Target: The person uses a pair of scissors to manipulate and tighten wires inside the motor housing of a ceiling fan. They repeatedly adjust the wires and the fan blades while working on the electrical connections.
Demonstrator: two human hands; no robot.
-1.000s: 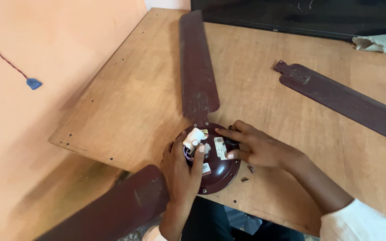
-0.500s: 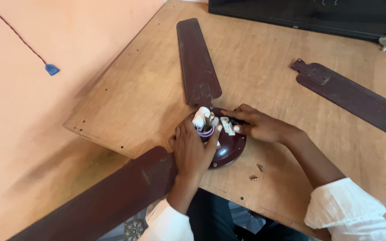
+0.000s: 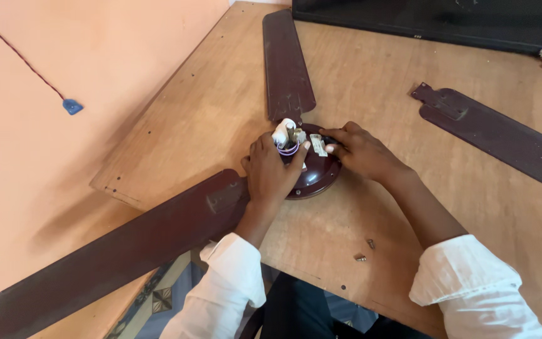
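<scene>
Since the earlier frames the view has swung so the fan motor hub [image 3: 313, 171] sits nearer the middle, and the left hand [image 3: 270, 172] has slid further up over the hub's near side, its thumb now reaching the white parts at the centre. That suggests the work has settled on the wiring at the top of the motor, with the body held steady for it.

Everything lies on the plywood board [image 3: 371, 94], which juts out over the peach floor [image 3: 26, 188]. Below and left of the hub runs the near fan blade [image 3: 114, 263], still fixed to the hub and hanging past the board's edge. Straight above the hub, the upper fan blade [image 3: 286, 63] points away toward a dark flat panel [image 3: 434, 22] at the far edge. Well to the right of the hub lies a loose fan blade [image 3: 503, 135], detached, its bracket end turned toward the hub.

At the hub, the left hand is cupped over the rim, fingers curled, thumb against the white capacitor [image 3: 283, 133] and its wire bundle. The right hand [image 3: 362, 154] rests on the hub's right side, fingertips pressed together on a small white connector block [image 3: 318, 145]; whether it truly pinches it I cannot tell.

Below the hub, near the right forearm, lie two small screws [image 3: 365, 250]. Far left of the hub, a thin red cord ends in a blue tag [image 3: 72, 107].
</scene>
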